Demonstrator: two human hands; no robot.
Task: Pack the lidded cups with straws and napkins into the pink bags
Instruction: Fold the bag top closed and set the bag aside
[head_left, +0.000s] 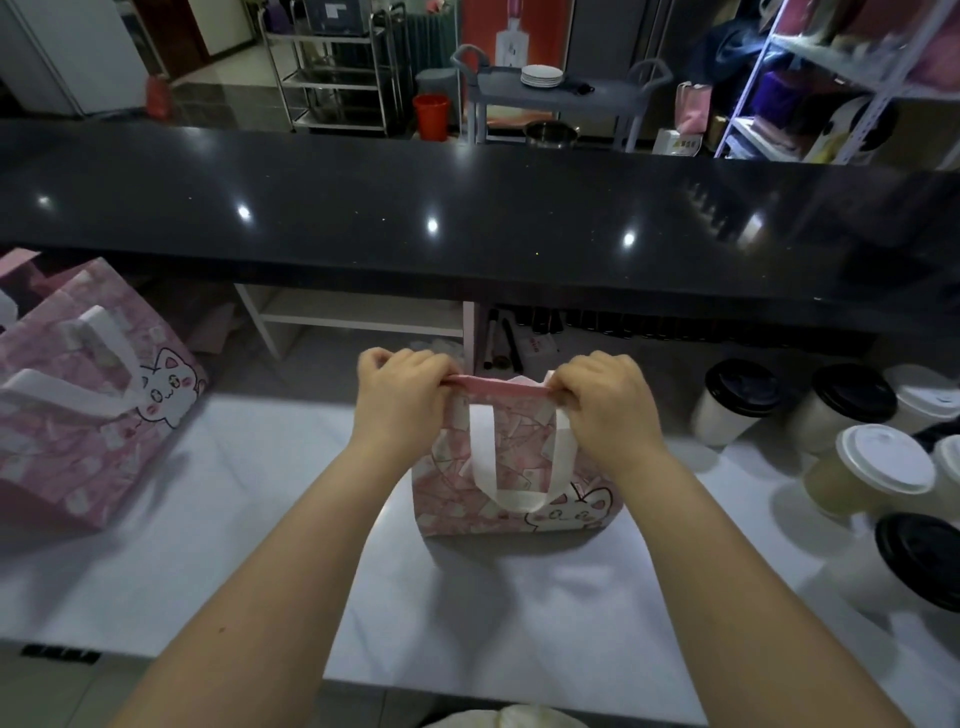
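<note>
Small pink bag (519, 483) stands upright at centre of the white desk (249, 509), with its white handle hanging down the near face. Left hand (402, 397) and right hand (602, 402) pinch the folded top edge, one at each end, fingers curled and clamped on it. Second pink bag (88, 415) at 9 o'clock, well apart. Lidded cups (727, 410), with black and white lids, clustered at 3 o'clock.

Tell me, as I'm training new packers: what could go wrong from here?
1. The left hand and right hand pinch only the top edge of the pink bag. Pressing down might crush or tip it, and its contents are hidden.
2. The lidded cups stand crowded close to the right forearm. A sideways swing could knock one over.
</note>
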